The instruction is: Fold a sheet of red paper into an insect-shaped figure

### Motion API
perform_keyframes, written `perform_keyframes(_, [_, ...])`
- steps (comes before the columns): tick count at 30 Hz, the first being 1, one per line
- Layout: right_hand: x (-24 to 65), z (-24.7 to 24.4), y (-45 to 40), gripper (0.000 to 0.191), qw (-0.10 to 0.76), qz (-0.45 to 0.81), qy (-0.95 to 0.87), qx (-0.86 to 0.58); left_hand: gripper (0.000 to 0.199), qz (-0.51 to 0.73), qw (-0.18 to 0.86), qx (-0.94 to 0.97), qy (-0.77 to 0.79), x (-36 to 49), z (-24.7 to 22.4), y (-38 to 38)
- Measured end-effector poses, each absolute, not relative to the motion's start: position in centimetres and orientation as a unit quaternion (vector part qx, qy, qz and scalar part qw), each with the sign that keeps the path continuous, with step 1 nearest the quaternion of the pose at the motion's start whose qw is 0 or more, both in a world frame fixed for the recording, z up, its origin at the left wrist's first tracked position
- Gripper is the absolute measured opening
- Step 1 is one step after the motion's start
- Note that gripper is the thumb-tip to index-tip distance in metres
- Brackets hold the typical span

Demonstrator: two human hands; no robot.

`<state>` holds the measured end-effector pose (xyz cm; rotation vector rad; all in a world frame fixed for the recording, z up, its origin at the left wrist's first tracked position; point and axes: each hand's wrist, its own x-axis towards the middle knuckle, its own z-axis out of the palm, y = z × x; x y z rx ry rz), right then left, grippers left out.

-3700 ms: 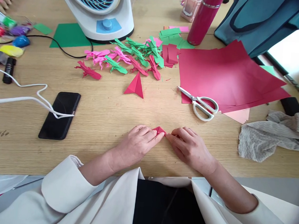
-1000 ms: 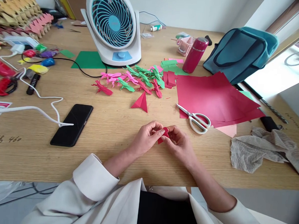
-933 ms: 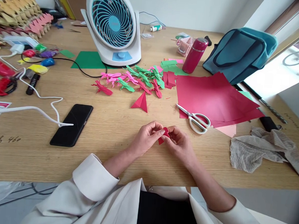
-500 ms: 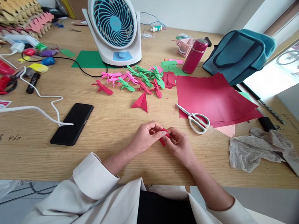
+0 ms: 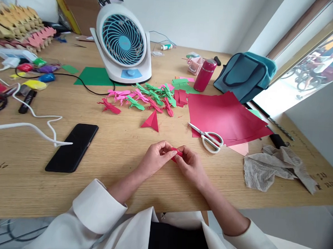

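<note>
A small folded piece of red paper (image 5: 177,153) is pinched between both my hands, low over the table near its front edge. My left hand (image 5: 158,157) grips its left end with thumb and fingers closed. On the other end, my right hand (image 5: 191,164) is closed too, thumb against fingertips; the fingers cover most of the paper. Beyond them lies a red folded paper triangle (image 5: 152,121). Behind that is a cluster of folded paper figures in green (image 5: 135,103), pink (image 5: 119,95) and red (image 5: 110,106). White-handled scissors (image 5: 210,139) lie to the right, partly on red paper sheets (image 5: 226,117).
A black phone (image 5: 72,147) with a white cable across it lies at left. A fan (image 5: 124,43) stands at the back, beside a red bottle (image 5: 205,75) and a teal bag (image 5: 245,75). A crumpled grey cloth (image 5: 268,166) rests at right.
The view has tilted up and shifted slightly, so the table's things appear lower and further left. The red strip's lower end, which hung below my fingers, now shows less. Both hands keep their pinch.
</note>
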<state>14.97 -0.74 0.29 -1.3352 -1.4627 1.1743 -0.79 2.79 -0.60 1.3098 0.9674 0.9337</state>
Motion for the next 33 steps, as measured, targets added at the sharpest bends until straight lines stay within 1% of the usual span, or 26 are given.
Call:
perform_keyframes(4, [14.5,0.8,-0.7,0.020,0.393,0.434,-0.602,-0.543,0.025,0.395,0.561,0.590,0.425,-1.0,-0.4,2.9])
perform_keyframes(7, [14.3,1.0,-0.5,0.023,0.405,0.450,-0.587,-0.537,0.025,0.407,0.551,0.593,0.423,-1.2,-0.1,2.9])
perform_keyframes(11, [14.1,1.0,0.0,0.026,0.414,0.453,-0.589,-0.526,0.027,0.436,0.586,0.541,0.418,-1.3,0.4,2.9])
perform_keyframes(17, [14.0,1.9,0.9,0.021,0.389,0.423,-0.629,-0.524,0.032,0.467,0.636,0.462,0.405,-1.4,1.3,3.0])
perform_keyframes(21, [14.3,2.9,1.6,0.020,0.360,0.385,-0.675,-0.517,0.035,0.479,0.643,0.447,0.397,-1.6,1.6,3.2])
perform_keyframes(25, [14.9,3.2,2.1,0.018,0.339,0.344,-0.720,-0.498,0.030,0.457,0.632,0.477,0.405,-2.0,1.2,3.6])
perform_keyframes(28, [15.4,2.8,2.3,0.019,0.334,0.360,-0.721,-0.489,0.026,0.422,0.600,0.544,0.409,-2.3,0.6,4.0])
perform_keyframes(33, [15.7,1.3,2.2,0.029,0.325,0.451,-0.673,-0.487,0.023,0.379,0.556,0.604,0.427,-2.7,0.1,4.5])
